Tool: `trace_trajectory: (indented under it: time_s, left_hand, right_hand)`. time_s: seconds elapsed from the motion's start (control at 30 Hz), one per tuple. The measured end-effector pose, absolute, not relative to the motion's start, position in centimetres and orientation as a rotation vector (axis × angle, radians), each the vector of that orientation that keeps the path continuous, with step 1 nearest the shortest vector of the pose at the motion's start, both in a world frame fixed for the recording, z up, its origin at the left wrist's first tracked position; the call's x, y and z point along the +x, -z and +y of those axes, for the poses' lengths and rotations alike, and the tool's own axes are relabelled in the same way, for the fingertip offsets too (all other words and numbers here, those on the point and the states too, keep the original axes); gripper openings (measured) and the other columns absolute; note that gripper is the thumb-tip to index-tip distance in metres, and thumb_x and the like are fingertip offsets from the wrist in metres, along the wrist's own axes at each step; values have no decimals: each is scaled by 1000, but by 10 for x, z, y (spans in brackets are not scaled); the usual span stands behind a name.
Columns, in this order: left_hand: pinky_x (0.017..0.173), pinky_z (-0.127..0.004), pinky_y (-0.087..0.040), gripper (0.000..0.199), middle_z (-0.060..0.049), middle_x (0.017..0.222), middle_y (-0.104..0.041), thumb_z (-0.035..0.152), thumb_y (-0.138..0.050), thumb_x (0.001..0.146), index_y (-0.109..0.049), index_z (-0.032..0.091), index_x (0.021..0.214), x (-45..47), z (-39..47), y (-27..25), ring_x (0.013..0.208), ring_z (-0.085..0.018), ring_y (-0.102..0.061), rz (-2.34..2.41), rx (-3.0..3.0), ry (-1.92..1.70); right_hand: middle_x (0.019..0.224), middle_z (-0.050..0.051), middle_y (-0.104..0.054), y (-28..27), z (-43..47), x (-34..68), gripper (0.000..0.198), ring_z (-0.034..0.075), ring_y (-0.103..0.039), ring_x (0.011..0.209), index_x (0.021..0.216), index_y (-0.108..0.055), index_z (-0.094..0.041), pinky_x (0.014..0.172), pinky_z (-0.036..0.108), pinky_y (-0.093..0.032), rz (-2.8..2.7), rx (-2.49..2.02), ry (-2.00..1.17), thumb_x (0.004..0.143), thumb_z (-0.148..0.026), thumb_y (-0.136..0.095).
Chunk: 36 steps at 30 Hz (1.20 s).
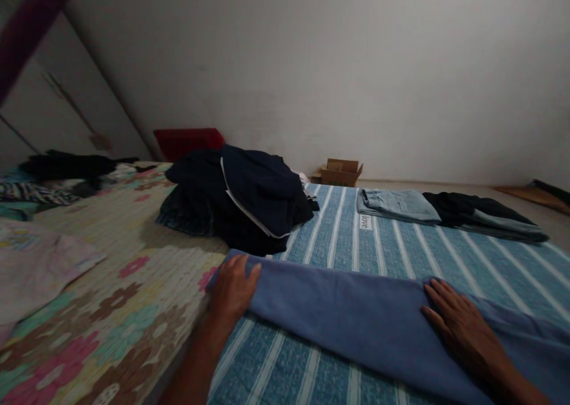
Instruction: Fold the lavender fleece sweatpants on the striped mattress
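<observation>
A long blue garment (338,301), which looks like trousers folded lengthwise, lies across the striped bedsheet and runs out of view at the right. My left hand (234,286) rests over its narrow left end, thumb apart from the fingers. Farther right, my right hand (463,325) lies flat on the wider part of the cloth, fingers stretched out. Both palms face down and are hidden. Just beyond the garment's left end sits a heap of dark clothes (249,191), with a white-piped navy piece on top.
Folded light-blue jeans (396,206) and folded dark trousers (485,215) lie at the far right of the blue striped sheet (278,357). On the flowered cover (120,334) at left are a pale pink top (40,262) and black clothes (71,164). A cardboard box (341,172) stands near the wall.
</observation>
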<state>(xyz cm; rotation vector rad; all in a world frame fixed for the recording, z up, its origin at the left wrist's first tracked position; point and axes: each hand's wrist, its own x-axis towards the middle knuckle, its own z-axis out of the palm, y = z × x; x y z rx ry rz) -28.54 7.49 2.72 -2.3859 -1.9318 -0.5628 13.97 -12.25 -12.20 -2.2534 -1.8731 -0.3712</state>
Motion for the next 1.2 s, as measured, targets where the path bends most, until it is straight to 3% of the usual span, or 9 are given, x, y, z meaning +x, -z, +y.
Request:
trace_trajectory:
  time_s: [0.13,0.23,0.33,0.53,0.83,1.0,1.2]
  left_hand:
    - [72,-36,-46,37,-13,89,-67,45,-38,80,-62,17,83,-340,59,-26,85,-29,-63,-2425,-2046,481]
    - [59,-34,-43,41,-8,65,-65,54,-39,78,-58,22,62,-354,46,-17,67,-28,-63,-2659,-2040,457]
    - [52,-32,-41,45,-6,53,-61,60,-43,74,-55,21,54,-351,43,-8,55,-25,-60,-2791,-2098,669]
    - [39,-26,-35,42,-7,54,-62,59,-54,64,-54,18,57,-333,50,0,42,-19,-55,-3099,-1842,1295]
    - [38,-26,-35,28,-2,41,-56,46,-60,60,-52,19,57,-330,59,14,43,-22,-58,-2931,-1789,1353]
    - [34,-21,-30,32,2,40,-52,37,-72,48,-53,16,63,-319,59,10,37,-15,-51,-3052,-1367,2094]
    - [29,-16,-27,30,6,43,-48,27,-73,50,-48,17,64,-312,64,-3,33,-9,-44,-3045,-1047,2495]
  right_hand:
    - [139,12,-42,123,-123,141,59,29,-32,131,128,-50,-14,104,51,-32,-1888,-2236,360,90,-52,-26]
    - [139,12,-42,123,-123,140,57,29,-31,131,128,-49,-15,104,51,-31,-1882,-2232,354,90,-52,-28]
    - [139,12,-42,123,-123,140,58,29,-31,132,129,-48,-14,104,51,-31,-1872,-2224,369,90,-52,-30]
    - [138,13,-43,124,-122,139,57,30,-32,131,129,-49,-13,104,51,-32,-1891,-2193,403,90,-50,-30]
    - [138,12,-44,121,-120,135,54,28,-32,131,128,-50,-15,105,50,-30,-1860,-2217,396,91,-49,-31]
    - [138,12,-43,119,-119,135,55,29,-32,131,129,-50,-15,105,51,-29,-1861,-2228,382,91,-50,-31]
    - [138,12,-43,115,-119,133,56,29,-32,131,129,-49,-14,105,51,-29,-1863,-2230,345,91,-50,-31]
